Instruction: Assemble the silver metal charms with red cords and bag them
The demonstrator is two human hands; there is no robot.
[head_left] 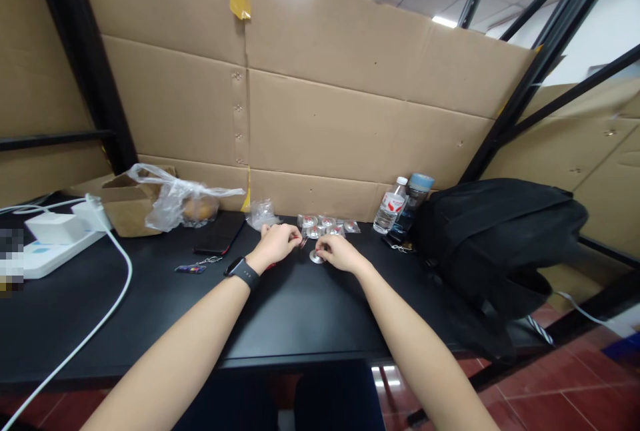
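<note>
My left hand (pixel 280 243) is closed in a pinch above the black tabletop, a watch on its wrist. At its fingertips is a small, thin, shiny piece with some red, too small to name. My right hand (pixel 341 253) is closed on the edge of a small round silver disc (pixel 316 257), which is low at the tabletop. Just beyond both hands lie several small clear packets (pixel 327 222) with round silver and red pieces inside. A crumpled clear plastic bag (pixel 262 212) sits behind my left hand. Something red shows partly beneath my left wrist.
Left are a white power strip (pixel 65 251) with cable, a cardboard box (pixel 123 207), a tied plastic bag (pixel 187 204), a dark phone-like slab (pixel 219 234) and a keychain (pixel 191 269). Right stand a water bottle (pixel 390 207), a blue-lidded bottle (pixel 416 201) and a black backpack (pixel 490 244).
</note>
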